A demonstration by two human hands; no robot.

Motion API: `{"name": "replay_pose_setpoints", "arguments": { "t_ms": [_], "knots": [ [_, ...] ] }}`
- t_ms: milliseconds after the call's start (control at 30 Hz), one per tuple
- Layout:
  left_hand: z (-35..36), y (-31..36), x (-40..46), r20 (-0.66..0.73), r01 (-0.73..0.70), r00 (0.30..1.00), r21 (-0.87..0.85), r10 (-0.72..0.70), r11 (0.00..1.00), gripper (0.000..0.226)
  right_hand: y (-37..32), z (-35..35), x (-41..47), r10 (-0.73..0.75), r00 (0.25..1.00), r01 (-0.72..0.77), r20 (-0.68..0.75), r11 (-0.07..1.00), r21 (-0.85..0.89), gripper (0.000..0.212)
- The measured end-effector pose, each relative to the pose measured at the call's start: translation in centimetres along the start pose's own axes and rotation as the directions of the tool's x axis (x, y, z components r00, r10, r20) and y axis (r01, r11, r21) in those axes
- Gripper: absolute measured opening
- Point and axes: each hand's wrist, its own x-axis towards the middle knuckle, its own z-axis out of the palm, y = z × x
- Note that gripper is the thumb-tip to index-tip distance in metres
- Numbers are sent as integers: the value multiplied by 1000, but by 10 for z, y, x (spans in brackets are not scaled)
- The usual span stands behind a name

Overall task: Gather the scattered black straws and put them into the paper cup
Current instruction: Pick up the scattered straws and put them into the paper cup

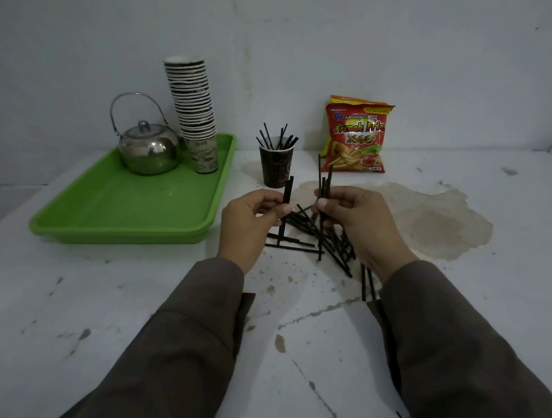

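A dark paper cup (277, 168) stands upright at the middle of the white table, with several black straws (276, 137) sticking out of it. In front of the cup, my left hand (250, 225) grips a small upright bunch of black straws (288, 190). My right hand (354, 223) grips another upright bunch (324, 181). Both hands hover just above a scattered pile of black straws (312, 235) lying on the table. A few more straws (366, 284) lie beside my right wrist, partly hidden by the sleeve.
A green tray (133, 214) at the left holds a steel kettle (150, 148) and a tall stack of paper cups (194, 110). A red snack bag (357, 139) leans against the wall behind the cup. A brownish stain (437, 221) spreads on the right of the table.
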Motion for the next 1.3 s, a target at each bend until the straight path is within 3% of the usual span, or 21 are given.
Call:
{"name": "replay_pose_setpoints", "arguments": {
  "t_ms": [133,333,433,533,633,800,1067,1300],
  "knots": [
    [-2,1,0,-2,12,1000,-54,-12,998,14,-1,7,-3,-66,997,67,42,997,-39,14],
    [-3,-4,-2,72,31,997,41,-34,999,18,2,3,-3,-54,995,72,83,971,-230,4],
    [-6,-7,-2,101,29,994,106,-40,994,14,5,4,-4,-47,990,91,135,936,-340,15],
    [-8,-6,-1,116,56,991,116,-70,992,16,7,6,-3,-28,989,76,143,938,-337,19],
    [-8,0,1,124,90,988,30,-93,995,17,2,5,3,-1,993,37,119,952,-303,4],
    [-14,17,27,46,74,996,-5,-74,997,23,-27,5,33,-53,993,80,103,956,-282,9],
    [-24,51,111,-13,-12,1000,111,13,994,19,-73,28,118,-147,989,136,-21,953,-270,11],
    [-19,49,165,-7,-63,998,270,68,961,17,-73,45,172,-215,968,140,-131,893,-428,16]
  ]
}}
